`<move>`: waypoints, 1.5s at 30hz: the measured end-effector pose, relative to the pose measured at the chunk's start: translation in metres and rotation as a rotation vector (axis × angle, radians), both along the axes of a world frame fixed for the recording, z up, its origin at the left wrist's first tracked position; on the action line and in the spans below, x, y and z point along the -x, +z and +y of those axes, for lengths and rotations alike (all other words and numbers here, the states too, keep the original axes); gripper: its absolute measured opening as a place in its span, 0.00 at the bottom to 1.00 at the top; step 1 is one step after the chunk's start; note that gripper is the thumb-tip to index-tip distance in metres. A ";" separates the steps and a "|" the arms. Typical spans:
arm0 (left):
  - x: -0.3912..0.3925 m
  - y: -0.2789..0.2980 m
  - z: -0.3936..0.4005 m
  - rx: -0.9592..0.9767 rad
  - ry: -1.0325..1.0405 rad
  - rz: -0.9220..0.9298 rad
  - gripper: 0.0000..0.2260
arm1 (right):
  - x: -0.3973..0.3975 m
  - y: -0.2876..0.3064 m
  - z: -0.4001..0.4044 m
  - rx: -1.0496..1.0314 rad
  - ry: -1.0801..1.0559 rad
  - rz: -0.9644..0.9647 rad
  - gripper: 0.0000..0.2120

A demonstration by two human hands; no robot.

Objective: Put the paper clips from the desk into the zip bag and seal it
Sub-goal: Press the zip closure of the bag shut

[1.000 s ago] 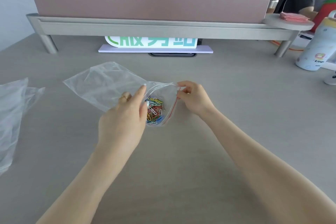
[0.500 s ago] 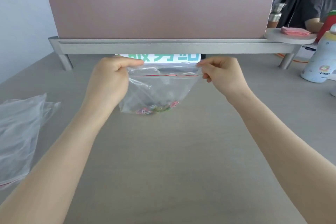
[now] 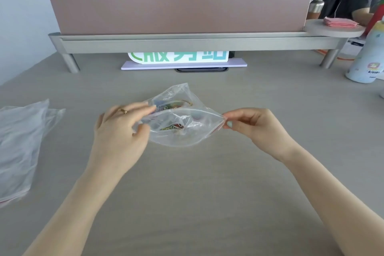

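A clear zip bag (image 3: 182, 133) with a red seal line lies low over the middle of the grey desk, stretched sideways between my hands. Coloured paper clips (image 3: 173, 105) show through the plastic inside it, bunched toward the far side. My left hand (image 3: 119, 131) grips the bag's left end, thumb and fingers closed on the plastic. The bag's right corner is pinched between thumb and forefinger of my right hand (image 3: 252, 123). Its mouth faces me and bows slightly apart.
Another clear plastic bag (image 3: 19, 143) lies at the desk's left edge. A pink partition on a metal shelf (image 3: 187, 42) runs across the back, with a green-lettered sign (image 3: 180, 58) under it. A white bottle (image 3: 367, 58) stands at the right. A person sits behind, at the far right.
Half a second ago both hands held the bag up by its top, hanging with the clips at the bottom. Now it is lowered toward the desk and turned flat.
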State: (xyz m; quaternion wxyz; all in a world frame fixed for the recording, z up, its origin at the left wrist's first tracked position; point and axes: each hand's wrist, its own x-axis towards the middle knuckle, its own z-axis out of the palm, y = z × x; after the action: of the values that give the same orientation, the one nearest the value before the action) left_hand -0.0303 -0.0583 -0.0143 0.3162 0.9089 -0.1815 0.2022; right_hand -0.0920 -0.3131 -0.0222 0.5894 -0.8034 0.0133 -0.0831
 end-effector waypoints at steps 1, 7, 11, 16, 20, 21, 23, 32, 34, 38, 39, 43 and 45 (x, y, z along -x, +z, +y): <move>0.006 0.002 -0.004 -0.038 0.011 -0.104 0.20 | 0.001 -0.002 0.003 -0.003 0.002 -0.027 0.08; 0.033 -0.010 -0.060 -0.353 -0.213 -0.314 0.25 | 0.001 -0.013 0.019 0.083 -0.021 -0.164 0.08; 0.027 -0.023 -0.078 -0.386 -0.211 -0.328 0.10 | 0.003 -0.023 0.018 0.257 -0.025 -0.225 0.07; 0.025 -0.031 -0.080 -0.360 -0.150 -0.352 0.06 | 0.002 -0.029 0.013 0.395 -0.033 -0.310 0.05; 0.027 -0.041 -0.075 -0.331 -0.193 -0.352 0.13 | 0.003 -0.030 0.011 0.416 -0.009 -0.324 0.04; 0.027 -0.042 -0.074 -0.317 -0.203 -0.356 0.13 | 0.003 -0.031 0.011 0.422 -0.001 -0.322 0.04; 0.027 -0.042 -0.074 -0.277 -0.219 -0.368 0.12 | 0.004 -0.030 0.011 0.402 0.014 -0.319 0.04; 0.027 -0.043 -0.073 -0.215 -0.276 -0.227 0.09 | 0.008 -0.024 0.012 0.242 0.046 -0.181 0.10; 0.026 -0.044 -0.073 -0.182 -0.288 -0.206 0.09 | 0.010 -0.023 0.013 0.247 0.050 -0.171 0.10; 0.028 -0.044 -0.073 -0.109 -0.316 -0.162 0.09 | 0.011 -0.021 0.013 0.266 0.058 -0.167 0.08; 0.028 -0.044 -0.073 -0.095 -0.326 -0.154 0.09 | 0.011 -0.021 0.013 0.272 0.058 -0.166 0.08; 0.028 -0.045 -0.074 -0.040 -0.341 -0.135 0.09 | 0.011 -0.021 0.012 0.290 0.063 -0.161 0.06; 0.029 -0.046 -0.074 -0.031 -0.338 -0.129 0.09 | 0.011 -0.021 0.012 0.299 0.071 -0.159 0.04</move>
State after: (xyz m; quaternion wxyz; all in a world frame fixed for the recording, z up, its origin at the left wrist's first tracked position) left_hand -0.0590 -0.1319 -0.0601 0.3195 0.8553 -0.3549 0.2011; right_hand -0.1033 -0.3006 -0.0431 0.4649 -0.8731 -0.0743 -0.1267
